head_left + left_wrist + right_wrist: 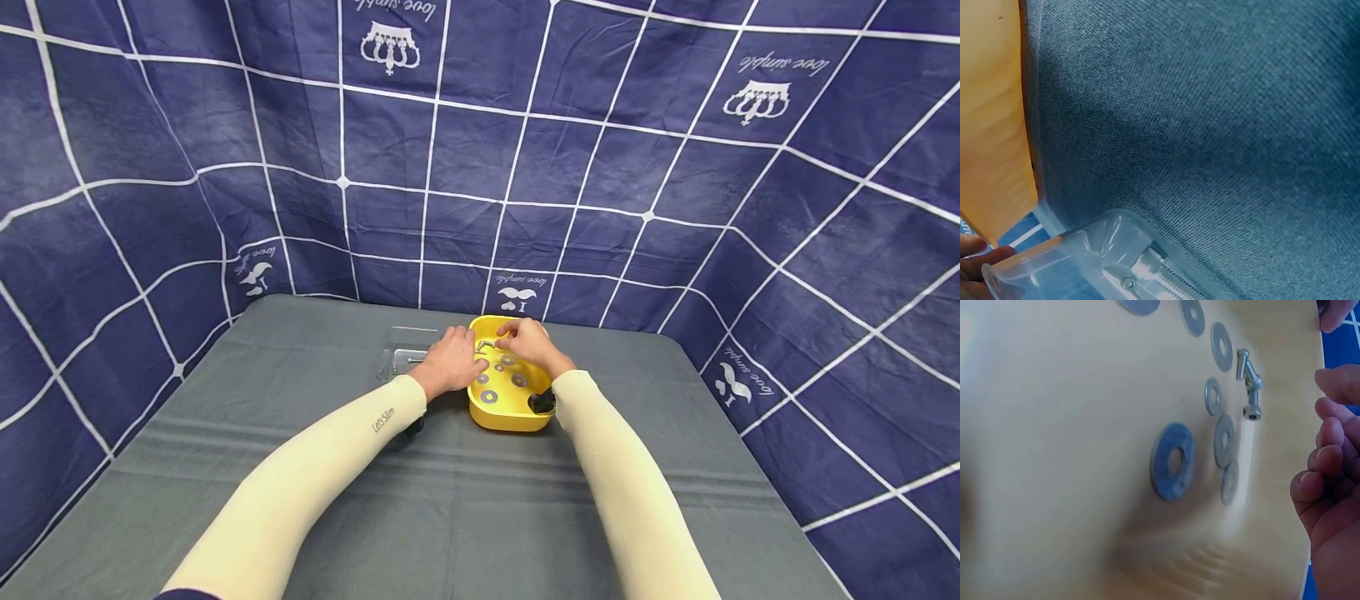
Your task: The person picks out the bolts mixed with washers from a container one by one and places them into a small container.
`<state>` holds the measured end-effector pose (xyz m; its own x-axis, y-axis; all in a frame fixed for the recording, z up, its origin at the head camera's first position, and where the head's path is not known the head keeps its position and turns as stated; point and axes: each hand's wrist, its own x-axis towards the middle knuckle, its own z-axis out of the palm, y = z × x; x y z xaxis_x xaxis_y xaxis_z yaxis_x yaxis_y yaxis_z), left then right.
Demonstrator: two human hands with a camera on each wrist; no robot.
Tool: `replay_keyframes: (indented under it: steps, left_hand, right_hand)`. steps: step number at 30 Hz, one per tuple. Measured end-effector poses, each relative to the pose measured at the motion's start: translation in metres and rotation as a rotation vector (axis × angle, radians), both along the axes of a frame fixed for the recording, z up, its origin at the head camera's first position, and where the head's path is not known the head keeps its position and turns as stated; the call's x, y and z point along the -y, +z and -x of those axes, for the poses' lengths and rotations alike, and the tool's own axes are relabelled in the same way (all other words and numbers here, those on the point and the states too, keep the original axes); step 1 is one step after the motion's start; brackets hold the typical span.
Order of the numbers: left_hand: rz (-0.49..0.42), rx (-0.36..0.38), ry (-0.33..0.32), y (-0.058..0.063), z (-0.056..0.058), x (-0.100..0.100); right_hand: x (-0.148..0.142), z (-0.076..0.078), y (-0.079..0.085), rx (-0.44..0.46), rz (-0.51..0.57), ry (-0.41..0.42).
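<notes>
A yellow bin (510,422) holds several flat grey washers (489,397) and a few small silver bolts (486,344); the right wrist view shows these bolts (1250,384) in a cluster near the wall. At the bin's left rim my left hand (452,360) grips the side, thumb over the inside. My right hand (528,343) hovers over the far part of the bin, close to the bolts. Its fingers (1329,456) are loosely curled, and nothing shows between thumb and forefinger.
Left of the bin lies a clear plastic tray (390,367), with bolts (1169,275) inside it, near my left hand. A grey cloth (360,517) covers the table. Blue curtains with white lines (480,150) stand behind and at both sides.
</notes>
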<state>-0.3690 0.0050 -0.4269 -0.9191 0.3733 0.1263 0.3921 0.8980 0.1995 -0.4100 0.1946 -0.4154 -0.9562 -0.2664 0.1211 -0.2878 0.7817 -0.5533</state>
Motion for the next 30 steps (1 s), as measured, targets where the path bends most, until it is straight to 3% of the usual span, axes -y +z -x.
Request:
replay_keyframes:
  steps: [16, 30]
  left_hand:
    - [0.005, -0.009, 0.006, -0.003, -0.003, -0.003]
    - [-0.014, -0.039, 0.010, -0.004, -0.005, 0.000]
  right_hand:
    - [0.006, 0.005, -0.019, -0.002, 0.010, -0.091]
    - [0.010, 0.009, -0.033, 0.046, 0.117, -0.142]
